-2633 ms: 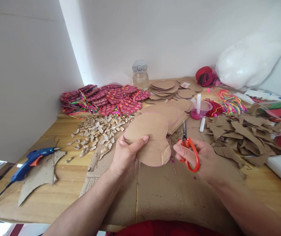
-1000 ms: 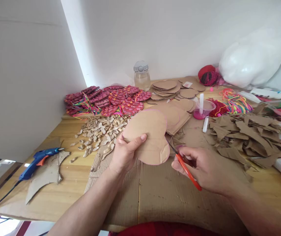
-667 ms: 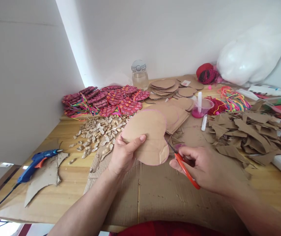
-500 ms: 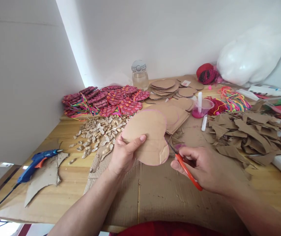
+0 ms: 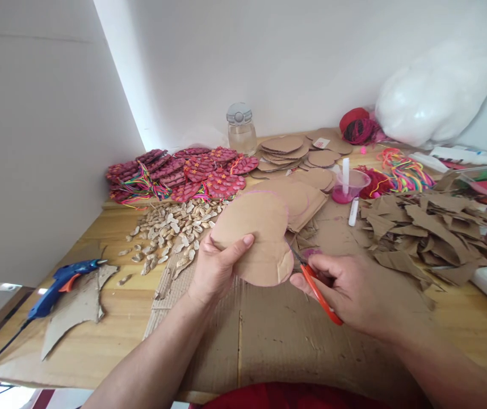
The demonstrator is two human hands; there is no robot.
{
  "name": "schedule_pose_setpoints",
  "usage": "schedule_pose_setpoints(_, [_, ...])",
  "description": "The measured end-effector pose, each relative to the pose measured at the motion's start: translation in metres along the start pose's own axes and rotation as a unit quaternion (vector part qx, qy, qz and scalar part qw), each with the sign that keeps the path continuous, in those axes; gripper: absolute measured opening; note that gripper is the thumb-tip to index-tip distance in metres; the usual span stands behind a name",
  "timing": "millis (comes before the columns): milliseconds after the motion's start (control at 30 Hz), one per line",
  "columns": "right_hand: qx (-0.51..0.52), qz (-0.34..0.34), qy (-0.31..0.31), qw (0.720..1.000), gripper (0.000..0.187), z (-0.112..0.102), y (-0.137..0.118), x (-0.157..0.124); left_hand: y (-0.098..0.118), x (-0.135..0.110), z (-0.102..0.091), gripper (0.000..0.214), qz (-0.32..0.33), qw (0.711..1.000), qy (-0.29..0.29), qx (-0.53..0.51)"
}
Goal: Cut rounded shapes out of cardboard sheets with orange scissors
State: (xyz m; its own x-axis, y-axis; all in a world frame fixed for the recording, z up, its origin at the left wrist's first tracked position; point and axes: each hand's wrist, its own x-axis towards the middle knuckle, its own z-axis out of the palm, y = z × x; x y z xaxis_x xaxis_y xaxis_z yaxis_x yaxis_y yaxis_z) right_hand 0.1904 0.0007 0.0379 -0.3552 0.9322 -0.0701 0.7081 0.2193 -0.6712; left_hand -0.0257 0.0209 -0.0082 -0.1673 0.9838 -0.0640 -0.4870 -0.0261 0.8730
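My left hand (image 5: 220, 264) grips a heart-shaped cardboard piece (image 5: 254, 227) by its left side, thumb on top. A purple line runs along parts of its edge, and its lower right lobe is creased. My right hand (image 5: 341, 284) is closed round the orange handles of a pair of scissors (image 5: 320, 295). The dark blades meet the notch at the heart's right edge; how far they are apart I cannot make out. Behind the heart lies more cardboard (image 5: 307, 199) with a purple outline drawn on it.
Peanut shells (image 5: 179, 227) lie left of centre, before red decorated pieces (image 5: 209, 173). A blue glue gun (image 5: 62, 284) rests at the left. Cardboard scraps (image 5: 431, 227) heap at the right, near a cup of pink liquid (image 5: 349, 187). A jar (image 5: 241, 130) stands at the back.
My right hand and the scissors have shifted slightly left, closer to the heart's edge. The left hand and the cardboard heart have hardly moved.
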Motion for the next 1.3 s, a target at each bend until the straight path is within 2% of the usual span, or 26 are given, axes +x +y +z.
schedule_pose_setpoints(400, [-0.018,0.000,-0.005,1.000,0.049,0.000,-0.004,-0.001,0.000,-0.001,0.000,0.073,0.011,1.000,0.002,0.022])
schedule_pose_setpoints(733, [-0.001,-0.025,0.057,0.998,0.052,0.027,0.023,0.002,0.003,-0.003,0.005,0.061,0.010,0.999,0.006,0.041])
schedule_pose_setpoints(900, [0.104,0.021,0.035,0.994,0.048,0.022,0.022,0.008,0.006,0.001,0.003,0.060,0.009,0.999,0.016,0.031])
schedule_pose_setpoints(1000, [0.223,0.068,0.064,0.970,0.042,0.018,0.027,0.011,0.006,0.000,0.004,0.063,-0.007,1.000,-0.004,0.017])
schedule_pose_setpoints(1133, [0.308,0.065,0.119,0.942,0.028,0.019,0.033,0.013,0.005,-0.006,0.008,0.068,-0.032,0.999,-0.024,0.023])
schedule_pose_setpoints(1300, [0.366,0.067,0.096,0.923,0.027,0.023,0.022,0.012,-0.001,-0.013,0.010,0.066,-0.024,0.997,-0.048,0.059])
